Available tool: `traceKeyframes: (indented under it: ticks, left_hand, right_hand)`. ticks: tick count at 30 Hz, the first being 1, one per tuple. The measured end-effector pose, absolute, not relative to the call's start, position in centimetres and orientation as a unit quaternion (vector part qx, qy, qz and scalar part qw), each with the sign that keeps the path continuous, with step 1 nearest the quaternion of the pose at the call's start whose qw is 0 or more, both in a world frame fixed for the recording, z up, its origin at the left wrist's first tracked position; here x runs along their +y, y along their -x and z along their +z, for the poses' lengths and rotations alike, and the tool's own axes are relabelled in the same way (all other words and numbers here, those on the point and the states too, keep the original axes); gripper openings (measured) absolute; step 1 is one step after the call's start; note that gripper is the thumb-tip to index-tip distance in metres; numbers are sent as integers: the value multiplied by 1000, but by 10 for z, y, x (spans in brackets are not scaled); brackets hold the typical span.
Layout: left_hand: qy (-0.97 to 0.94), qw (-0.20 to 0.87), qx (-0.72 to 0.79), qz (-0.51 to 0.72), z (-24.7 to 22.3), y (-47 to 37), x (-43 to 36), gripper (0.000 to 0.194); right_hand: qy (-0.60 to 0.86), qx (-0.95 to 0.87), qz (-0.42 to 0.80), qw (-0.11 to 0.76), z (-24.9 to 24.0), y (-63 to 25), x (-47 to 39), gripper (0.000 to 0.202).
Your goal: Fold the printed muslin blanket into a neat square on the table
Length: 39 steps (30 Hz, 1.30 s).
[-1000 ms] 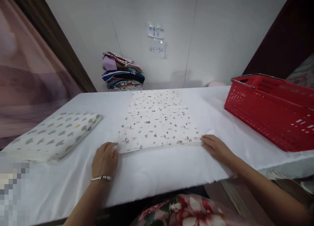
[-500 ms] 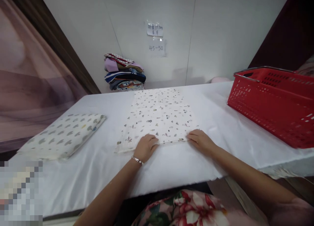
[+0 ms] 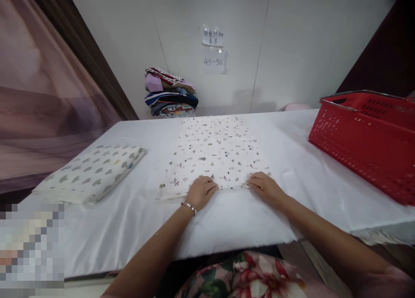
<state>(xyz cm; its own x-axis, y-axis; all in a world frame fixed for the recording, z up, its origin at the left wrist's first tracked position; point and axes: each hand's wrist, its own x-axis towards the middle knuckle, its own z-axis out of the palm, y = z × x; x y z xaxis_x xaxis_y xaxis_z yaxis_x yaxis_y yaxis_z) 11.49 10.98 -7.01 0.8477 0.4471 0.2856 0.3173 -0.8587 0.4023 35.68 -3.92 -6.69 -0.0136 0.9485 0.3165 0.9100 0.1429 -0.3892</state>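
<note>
A white cloth with small printed figures [image 3: 214, 153] lies flat in the middle of the white-covered table [image 3: 285, 155]. At its near edge, my left hand [image 3: 201, 192] has its fingers together, closed on the hem, with a bracelet at the wrist. Further right along the same edge, my right hand [image 3: 263, 186] pinches the hem near the cloth's right corner. The fingertips of both hands are partly hidden against the fabric.
A folded cloth with grey cloud-like shapes [image 3: 94, 170] lies on the left. To the right stands a red basket [image 3: 363, 147] with a metal handle. A pile of folded fabrics [image 3: 171, 93] sits beyond the table's far edge by the wall.
My left hand has shifted slightly right along the near hem, closer to my right hand. The whole view has shifted a little.
</note>
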Motion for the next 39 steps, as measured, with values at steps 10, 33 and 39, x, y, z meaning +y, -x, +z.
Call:
traceKeyframes:
  ticks: [10, 33, 39]
  left_hand:
    - [-923, 213, 239, 212, -75, -116, 110, 24]
    - [-949, 94, 232, 194, -84, -120, 108, 28]
    - [-947, 79, 225, 216, -87, -121, 107, 20]
  right_hand:
    - [638, -737, 10, 225, -72, -357, -41, 23]
    - [641, -743, -6, 191, -72, -355, -42, 24]
    - [636, -744, -28, 203, -74, -354, -42, 25]
